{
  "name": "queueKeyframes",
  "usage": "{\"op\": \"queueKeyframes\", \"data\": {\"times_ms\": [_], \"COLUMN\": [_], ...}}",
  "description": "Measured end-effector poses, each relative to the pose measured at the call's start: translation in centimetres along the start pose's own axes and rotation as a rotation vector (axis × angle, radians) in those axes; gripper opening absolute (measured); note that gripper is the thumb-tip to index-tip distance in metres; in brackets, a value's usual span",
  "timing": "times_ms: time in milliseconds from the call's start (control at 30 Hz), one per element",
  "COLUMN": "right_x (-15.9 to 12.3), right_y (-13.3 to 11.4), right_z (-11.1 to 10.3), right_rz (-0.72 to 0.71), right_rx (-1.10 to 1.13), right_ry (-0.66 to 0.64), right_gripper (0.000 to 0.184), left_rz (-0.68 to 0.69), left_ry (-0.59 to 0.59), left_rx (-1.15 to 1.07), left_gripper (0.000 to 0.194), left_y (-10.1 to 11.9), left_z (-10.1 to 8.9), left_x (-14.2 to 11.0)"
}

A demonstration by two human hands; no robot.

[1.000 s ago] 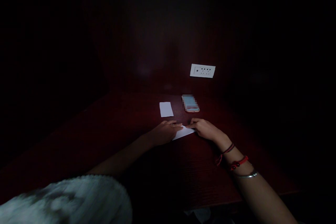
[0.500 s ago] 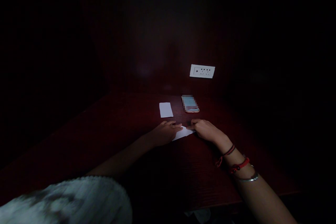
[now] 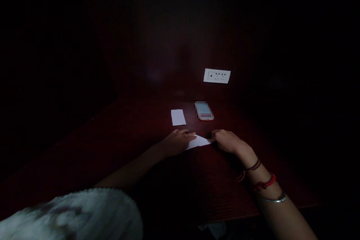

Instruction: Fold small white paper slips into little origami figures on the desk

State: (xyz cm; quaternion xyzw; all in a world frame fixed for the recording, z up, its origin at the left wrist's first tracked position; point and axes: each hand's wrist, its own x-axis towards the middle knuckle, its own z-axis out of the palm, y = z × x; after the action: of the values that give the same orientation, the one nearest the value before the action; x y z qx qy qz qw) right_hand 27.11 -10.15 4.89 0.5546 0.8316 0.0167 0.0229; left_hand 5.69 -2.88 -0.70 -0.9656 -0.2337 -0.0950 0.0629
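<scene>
The left hand (image 3: 177, 142), on the near side of the phone (image 3: 204, 110) and left of it, lies with fingers stretched over the white paper (image 3: 198, 141), pressing rather than gripping, it seems. The right hand (image 3: 227, 140), nearer than the phone and to its right, has curled fingers at the paper's narrow tip; whether they pinch it or only press, I cannot tell. The paper lies on the worktop (image 3: 213, 183), just on the near side of the phone. To crease well, the left hand should pin the layers firmly while the right runs steady pressure out to the tip, minding the stepped near edge, where layers could slip. Against half a second ago, the right hand has moved outward, baring more paper; the left hand has barely shifted. The slip (image 3: 178, 117) left of the phone and the socket (image 3: 216, 76) beyond it are unchanged.
</scene>
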Motion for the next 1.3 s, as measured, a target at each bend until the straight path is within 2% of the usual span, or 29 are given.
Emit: {"op": "queueKeyframes", "data": {"times_ms": [133,233,333,433,567,733,800,867,933,1033,1167,1300], "right_x": [-0.3,0.0,0.7,1.5,2.1,2.5,2.6,2.6,2.5,2.4,2.4,2.5], "right_y": [1.0,1.3,0.9,0.2,-0.3,-0.4,-0.4,-0.5,-0.6,-0.6,-0.6,-0.4], "right_z": [0.2,0.5,1.2,2.1,3.1,3.4,3.3,3.3,3.3,3.3,3.3,3.4], "right_rz": [0.011,0.036,0.002,-0.046,-0.005,0.067,0.084,0.111,0.139,0.168,0.192,0.154], "right_rx": [0.034,0.076,0.188,0.29,0.376,0.467,0.503,0.551,0.611,0.663,0.616,0.599], "right_ry": [0.017,0.138,0.271,0.303,0.283,0.261,0.266,0.261,0.221,0.171,0.213,0.209], "right_gripper": [0.028,0.029,0.025,0.023,0.02,0.008,0.006,0.014,0.019,0.017,0.015,0.01], "left_rz": [-0.001,-0.005,-0.007,0.002,-0.01,-0.073,-0.09,-0.094,-0.093,-0.082,-0.073,-0.063], "left_ry": [0.023,0.062,0.104,0.13,0.141,0.172,0.175,0.181,0.189,0.199,0.192,0.189], "left_rx": [-0.024,-0.065,-0.123,-0.183,-0.239,-0.285,-0.307,-0.324,-0.34,-0.365,-0.403,-0.449], "left_gripper": [0.04,0.037,0.034,0.033,0.039,0.047,0.045,0.042,0.04,0.036,0.029,0.027], "left_y": [0.2,0.5,1.0,1.5,1.5,1.0,1.0,0.9,0.8,0.7,0.7,1.2], "left_z": [-0.2,-0.3,-0.6,-1.0,-1.1,-0.5,-0.3,-0.2,-0.1,0.0,0.0,-0.1], "left_x": [-0.1,-0.1,-0.1,-0.1,0.0,-0.1,-0.1,-0.1,-0.1,0.0,0.2,0.3]}}
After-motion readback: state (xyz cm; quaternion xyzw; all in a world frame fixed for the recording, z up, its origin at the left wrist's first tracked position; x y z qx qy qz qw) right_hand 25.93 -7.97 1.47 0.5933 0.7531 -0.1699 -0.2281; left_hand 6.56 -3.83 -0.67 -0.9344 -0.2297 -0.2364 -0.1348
